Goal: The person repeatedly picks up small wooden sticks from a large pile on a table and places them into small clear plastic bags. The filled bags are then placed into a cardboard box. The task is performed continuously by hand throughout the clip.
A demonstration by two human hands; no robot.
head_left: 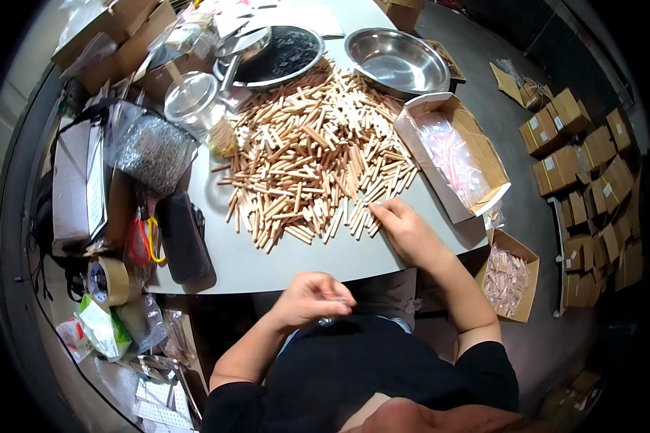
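A big heap of short wooden dowels (pixel 303 159) covers the middle of the white table (pixel 238 267). At the heap's front right edge, my right hand (pixel 408 232) has its fingertips closed against the dowels, seemingly pinching one; the fingers partly hide it. Over my lap, just off the table's front edge, my left hand (pixel 312 297) is curled with thumb and fingers together. Something small and see-through seems to show at its fingertips, too faint to name.
Behind the heap stand a steel bowl (pixel 397 61) and a basin with dark contents (pixel 289 61). A cardboard box (pixel 451 155) with pink-and-white packets sits right; a box of packed pieces (pixel 508 281) stands lower. At left are a phone (pixel 183 237), yellow-handled scissors (pixel 152 242) and tape (pixel 108 281).
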